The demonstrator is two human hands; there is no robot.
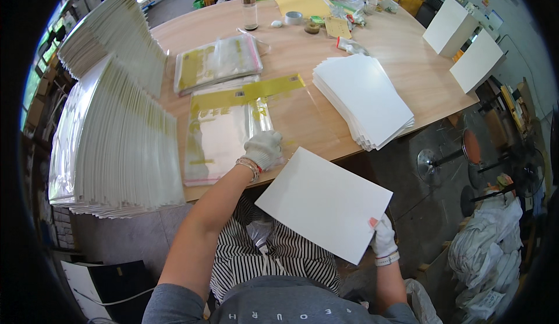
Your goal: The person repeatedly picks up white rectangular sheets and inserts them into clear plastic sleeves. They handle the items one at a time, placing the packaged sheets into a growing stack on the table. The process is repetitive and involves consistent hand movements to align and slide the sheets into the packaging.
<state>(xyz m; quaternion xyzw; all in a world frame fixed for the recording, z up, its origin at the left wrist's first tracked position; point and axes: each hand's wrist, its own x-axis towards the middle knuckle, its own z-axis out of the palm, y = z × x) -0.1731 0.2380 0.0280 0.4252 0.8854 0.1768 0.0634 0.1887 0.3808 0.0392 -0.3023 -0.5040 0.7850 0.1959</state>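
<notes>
My left hand (263, 150), in a white knit glove, is closed on the near edge of a clear plastic bag (301, 114) with a yellow printed band, which lies on the table. Just left of it is a pile of similar bags (216, 136) with yellow print and a pink strip along the near edge. My right hand (383, 239), also gloved, grips a corner of a white rectangular board (325, 204). The board is held tilted above my lap, off the table's front edge. One bare fingertip shows on its face. A fanned stack of white boards (364, 97) lies to the right on the table.
Tall rows of plastic-wrapped boards (126, 149) line the left of the wooden table (205, 25). Farther back are more bags (218, 62), a glass (249, 14), a tape roll (293, 17) and a glove (351, 46). Two white stacks (450, 27) stand far right; a round stool (471, 146) is below.
</notes>
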